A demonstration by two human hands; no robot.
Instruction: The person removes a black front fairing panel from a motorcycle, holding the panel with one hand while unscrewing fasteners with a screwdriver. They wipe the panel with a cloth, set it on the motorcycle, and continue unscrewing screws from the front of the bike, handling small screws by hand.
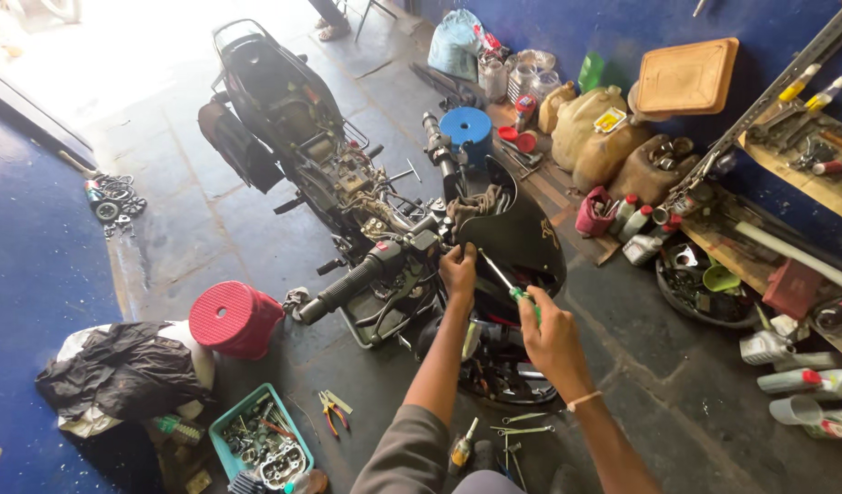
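A stripped motorcycle [293, 128] stands in front of me, its seat and tank off and its black headlight cowl [517, 238] nearest to me. My left hand [458, 272] grips the handlebar clamp area beside the left grip [348, 285]. My right hand [554, 340] holds a green-handled screwdriver [505, 282], whose shaft points up-left at the spot by my left hand's fingers. A thin band is on my right wrist.
A red plastic stool [233, 318] stands left of the front wheel. A teal tray of parts [256, 439], pliers [332, 409] and loose tools [512, 430] lie on the floor near me. Jerrycans [590, 123], oil bottles and a cluttered shelf [805, 155] line the blue wall on the right.
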